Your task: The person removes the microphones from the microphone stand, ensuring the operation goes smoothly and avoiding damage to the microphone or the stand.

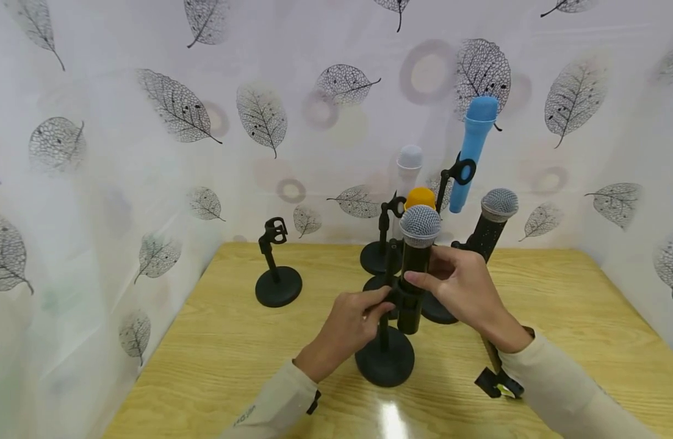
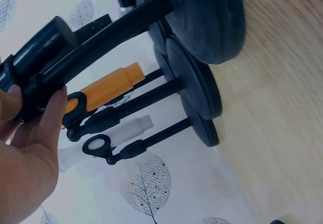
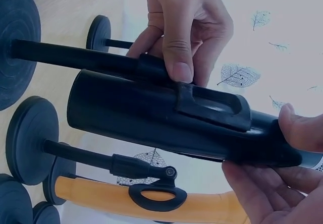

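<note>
Pinching neck of near stand with left hand, gripping barrel of black microphone between thumb and fingers of right hand. Holding mic nearly upright, 1 o'clock from stand's base, above table. Taking held mic as clock centre in head view: got white microphone at 12, washed out; blue microphone at 1; second black microphone at 2, partly behind right hand; bare stand at 9. Can make out only head of orange microphone, right behind at 12. Can't see right fingertips past barrel, can't cleanly separate overlapping bases behind left hand. Get more from right wrist: clip lying against held barrel, left thumb at its end. Can't tell full wrap from partial. Lose most of mesh head there, cut off toward 3. Get orange barrel in second clip from both wrist views, white barrel in third clip clearly from left wrist only. See just held mic's lower end there, cut off toward 10.
</note>
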`<move>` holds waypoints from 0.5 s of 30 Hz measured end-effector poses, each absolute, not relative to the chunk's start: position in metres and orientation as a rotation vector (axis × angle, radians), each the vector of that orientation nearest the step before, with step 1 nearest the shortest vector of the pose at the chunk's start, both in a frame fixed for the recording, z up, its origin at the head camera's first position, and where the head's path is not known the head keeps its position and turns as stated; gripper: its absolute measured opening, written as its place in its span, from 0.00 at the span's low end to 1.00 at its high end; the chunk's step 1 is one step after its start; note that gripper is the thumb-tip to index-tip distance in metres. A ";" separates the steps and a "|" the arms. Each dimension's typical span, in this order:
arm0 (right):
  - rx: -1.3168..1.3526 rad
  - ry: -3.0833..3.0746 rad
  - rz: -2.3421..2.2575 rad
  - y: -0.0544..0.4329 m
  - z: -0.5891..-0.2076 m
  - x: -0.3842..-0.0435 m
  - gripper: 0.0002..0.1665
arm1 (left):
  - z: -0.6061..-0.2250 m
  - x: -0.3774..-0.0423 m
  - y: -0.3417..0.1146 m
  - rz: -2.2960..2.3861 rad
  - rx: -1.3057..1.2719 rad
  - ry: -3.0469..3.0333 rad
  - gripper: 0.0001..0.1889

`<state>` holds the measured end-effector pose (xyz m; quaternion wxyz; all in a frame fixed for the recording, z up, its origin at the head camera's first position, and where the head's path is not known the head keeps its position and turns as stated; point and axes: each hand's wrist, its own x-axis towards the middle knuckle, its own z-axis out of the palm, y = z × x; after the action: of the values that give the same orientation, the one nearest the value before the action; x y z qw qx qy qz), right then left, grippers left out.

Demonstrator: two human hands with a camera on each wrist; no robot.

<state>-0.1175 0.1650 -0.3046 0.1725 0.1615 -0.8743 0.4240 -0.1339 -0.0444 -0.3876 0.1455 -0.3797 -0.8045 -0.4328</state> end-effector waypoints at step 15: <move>0.512 -2.544 1.233 0.176 -0.304 -0.113 0.17 | -0.385 -0.132 -0.043 -1.247 -1.100 -2.339 0.12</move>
<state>-0.1127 0.1759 -0.3042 0.1339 0.1765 -0.8776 0.4251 -0.1322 -0.0428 -0.3852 0.1356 -0.3796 -0.8075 -0.4307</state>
